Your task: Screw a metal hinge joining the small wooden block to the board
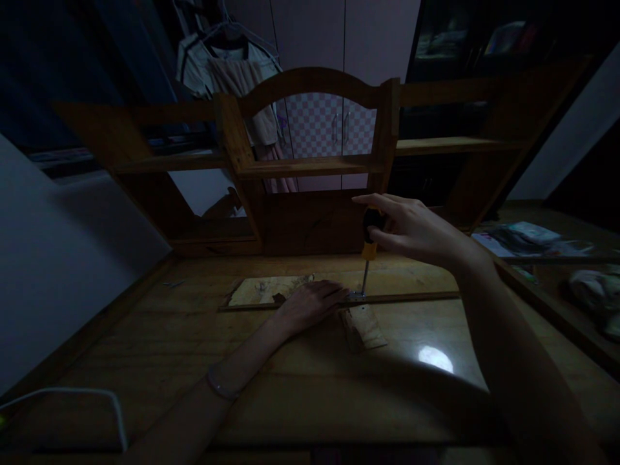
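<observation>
My right hand [411, 227] is closed round the black and yellow handle of a screwdriver [369, 253], which stands nearly upright. Its tip rests on a small metal bracket [357, 296] on a thin wooden strip [407, 298]. My left hand [312, 305] lies palm down with fingers stretched, pressing on the strip and a pale wooden board [264, 289] just left of the bracket. A small wooden piece [365, 327] lies in front of the bracket. All of it sits on a wooden desk [310, 381].
A wooden shelf unit [310, 161] stands at the desk's back. Clothes on hangers [232, 58] hang behind it. Magazines [527, 239] lie at the right. A white cable [97, 400] loops at the front left. The room is dim.
</observation>
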Tool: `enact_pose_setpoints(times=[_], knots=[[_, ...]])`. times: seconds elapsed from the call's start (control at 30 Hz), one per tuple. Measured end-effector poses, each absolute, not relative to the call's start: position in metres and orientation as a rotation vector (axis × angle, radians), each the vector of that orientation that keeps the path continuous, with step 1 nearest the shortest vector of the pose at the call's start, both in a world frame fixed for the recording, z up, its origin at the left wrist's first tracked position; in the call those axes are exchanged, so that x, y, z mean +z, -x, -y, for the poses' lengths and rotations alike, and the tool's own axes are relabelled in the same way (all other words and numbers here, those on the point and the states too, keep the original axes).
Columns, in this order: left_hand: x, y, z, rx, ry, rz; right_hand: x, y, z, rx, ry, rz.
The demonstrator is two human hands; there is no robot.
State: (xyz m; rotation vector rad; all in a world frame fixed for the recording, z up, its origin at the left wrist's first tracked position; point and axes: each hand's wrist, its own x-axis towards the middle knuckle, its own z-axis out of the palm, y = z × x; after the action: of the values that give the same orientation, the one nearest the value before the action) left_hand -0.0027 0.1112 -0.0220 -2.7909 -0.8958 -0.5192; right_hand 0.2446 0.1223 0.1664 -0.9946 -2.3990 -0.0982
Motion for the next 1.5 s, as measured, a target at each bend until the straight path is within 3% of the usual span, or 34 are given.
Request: enact_pose_setpoints(times=[0.27, 0.5, 1.5], knots=[[-0.027, 0.004, -0.113, -0.530, 2.755, 0.848, 0.162, -0.239, -0.123, -0.133, 1.044, 2.322], [-0.025, 0.004, -0.112, -0.467, 2.736, 0.861, 0.167, -0.242, -0.119, 0.029, 1.002, 2.398], [-0.023, 0.004, -0.110, -0.409, 2.726, 0.854, 0.170, -0.242, -0.117, -0.076, 0.991, 2.309]])
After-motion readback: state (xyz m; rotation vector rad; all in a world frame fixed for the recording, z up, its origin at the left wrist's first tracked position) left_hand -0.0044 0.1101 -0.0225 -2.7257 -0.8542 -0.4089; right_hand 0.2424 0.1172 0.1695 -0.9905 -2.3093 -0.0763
